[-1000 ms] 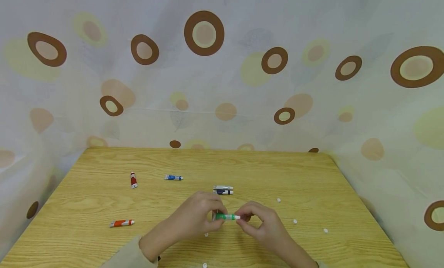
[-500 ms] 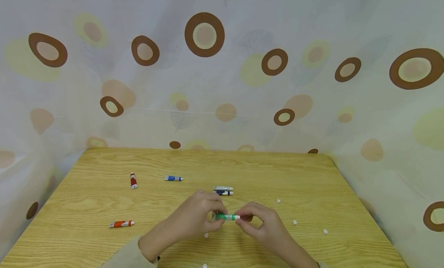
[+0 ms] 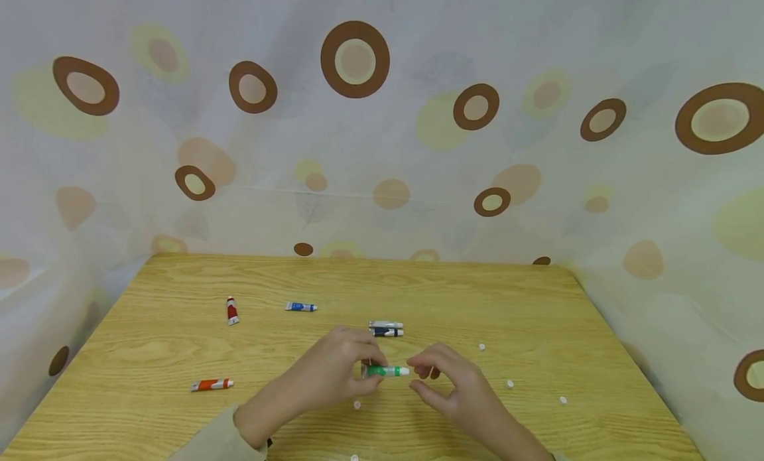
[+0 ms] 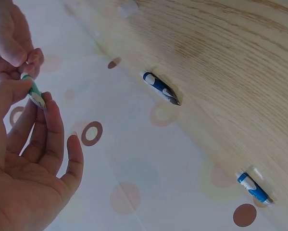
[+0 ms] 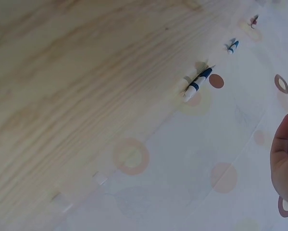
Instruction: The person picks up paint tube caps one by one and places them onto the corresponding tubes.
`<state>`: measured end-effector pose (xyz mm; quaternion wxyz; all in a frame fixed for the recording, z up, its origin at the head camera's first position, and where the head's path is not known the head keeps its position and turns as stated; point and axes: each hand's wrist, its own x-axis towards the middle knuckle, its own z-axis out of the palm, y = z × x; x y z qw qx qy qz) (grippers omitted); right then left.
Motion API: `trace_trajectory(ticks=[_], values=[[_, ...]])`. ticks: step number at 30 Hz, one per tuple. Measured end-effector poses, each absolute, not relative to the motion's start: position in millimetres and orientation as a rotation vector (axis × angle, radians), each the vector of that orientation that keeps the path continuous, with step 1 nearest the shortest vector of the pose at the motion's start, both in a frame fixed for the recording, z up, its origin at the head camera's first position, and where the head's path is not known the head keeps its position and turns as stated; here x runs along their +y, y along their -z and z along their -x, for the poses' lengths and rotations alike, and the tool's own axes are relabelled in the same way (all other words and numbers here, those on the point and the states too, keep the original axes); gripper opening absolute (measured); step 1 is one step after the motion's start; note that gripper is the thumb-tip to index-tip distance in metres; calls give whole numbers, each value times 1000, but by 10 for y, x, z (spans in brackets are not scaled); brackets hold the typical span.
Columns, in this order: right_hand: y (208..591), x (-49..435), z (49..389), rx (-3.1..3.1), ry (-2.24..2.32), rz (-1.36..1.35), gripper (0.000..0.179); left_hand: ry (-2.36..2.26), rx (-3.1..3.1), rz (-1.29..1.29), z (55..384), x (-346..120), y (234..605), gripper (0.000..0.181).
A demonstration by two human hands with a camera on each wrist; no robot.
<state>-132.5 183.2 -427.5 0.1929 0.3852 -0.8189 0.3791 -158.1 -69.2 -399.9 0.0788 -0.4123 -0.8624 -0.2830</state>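
Between the thumb and fingers of my left hand (image 3: 343, 365), a small green paint tube (image 3: 390, 371) lies level above the table, its white tip toward the right. My right hand (image 3: 450, 381) is just right of that tip, thumb and forefinger spread apart with a gap between them and nothing held. In the left wrist view, the green tube (image 4: 34, 91) is pinched near its middle, and the right hand (image 4: 11, 43) is close behind it. Only part of the right hand (image 5: 285, 159) shows in the right wrist view.
Beyond the hands lie a dark blue tube (image 3: 388, 332) and a silver-white tube (image 3: 386, 324) side by side. A blue tube (image 3: 301, 307), a dark red tube (image 3: 232, 311) and an orange-red tube (image 3: 212, 385) are further left. Several small white caps, one a cap (image 3: 510, 384), dot the wooden table (image 3: 477, 295).
My right hand has let go of the green tube's white end, its thumb and forefinger parting. The left hand still pinches the tube, which has shifted slightly left.
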Motion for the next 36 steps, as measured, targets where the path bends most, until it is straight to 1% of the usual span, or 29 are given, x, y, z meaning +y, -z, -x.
trace_trajectory(ticks=[4,11,27,30,36], values=[[4281,1827,1336,-2258,-1059,-1108,41,859,-2580,1242,1585,-697,4000,8],[4304,1818,1351,-2268,-1102,-1113,28,880,-2570,1277,1587,-684,4008,7],[4308,1819,1325,-2325,-1134,-1077,23,815,-2551,1302,1556,-659,3980,7],[4311,1832,1326,-2332,-1126,-1083,25,829,-2566,1298,1556,-661,3977,7],[4324,1851,1342,-2275,-1077,-1142,38,861,-2602,1278,1562,-678,3983,8]])
